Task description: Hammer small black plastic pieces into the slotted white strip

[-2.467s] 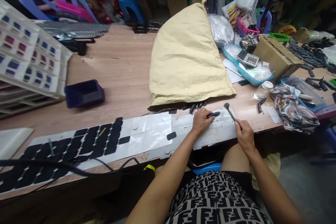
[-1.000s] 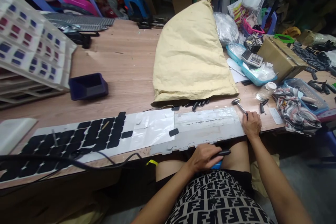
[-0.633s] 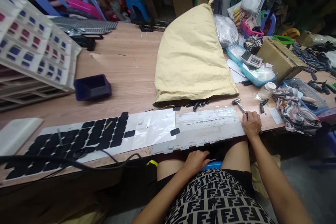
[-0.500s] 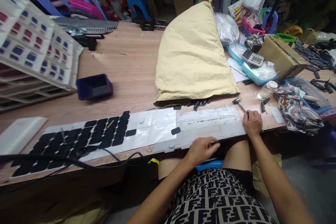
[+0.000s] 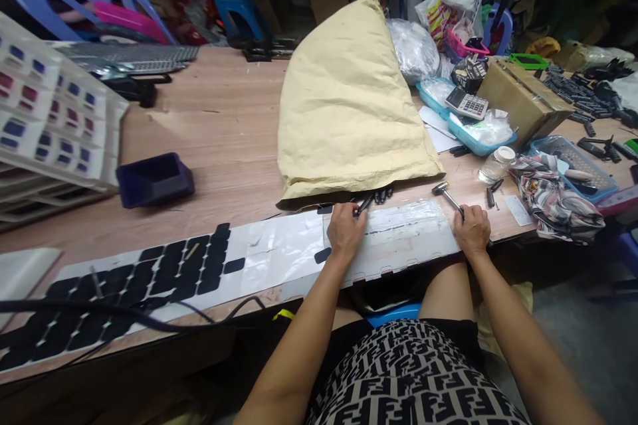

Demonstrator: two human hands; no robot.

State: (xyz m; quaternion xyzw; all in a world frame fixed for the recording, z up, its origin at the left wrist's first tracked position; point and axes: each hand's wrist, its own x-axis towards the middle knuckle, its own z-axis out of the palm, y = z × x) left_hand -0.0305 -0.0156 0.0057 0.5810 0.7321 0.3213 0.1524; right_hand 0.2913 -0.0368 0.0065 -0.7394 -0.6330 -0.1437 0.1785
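Note:
My right hand (image 5: 472, 230) is closed around the handle of a small hammer (image 5: 452, 200), whose head points away from me at the right end of a taped white board (image 5: 403, 239). At the board's far edge my left hand (image 5: 346, 229) has its fingers curled on a small black part (image 5: 364, 204). Several similar black parts (image 5: 383, 195) lie just right of those fingertips, along the front of a big cream sack (image 5: 351, 106). To the left of my left hand, a white sheet (image 5: 279, 246) with rounded black pads (image 5: 187, 262) covers the table edge.
A dark purple tray (image 5: 155, 179) and a white crate (image 5: 54, 106) stand at left. Black cables (image 5: 149, 322) cross the front edge. At right are a clear jar (image 5: 497, 164), a patterned cloth (image 5: 551, 202), blue baskets (image 5: 478, 139) and a cardboard box (image 5: 523, 96).
My left hand has moved from the table's front edge forward to the small black parts and closed on one. My right hand still grips the hammer. The whole view has shifted slightly.

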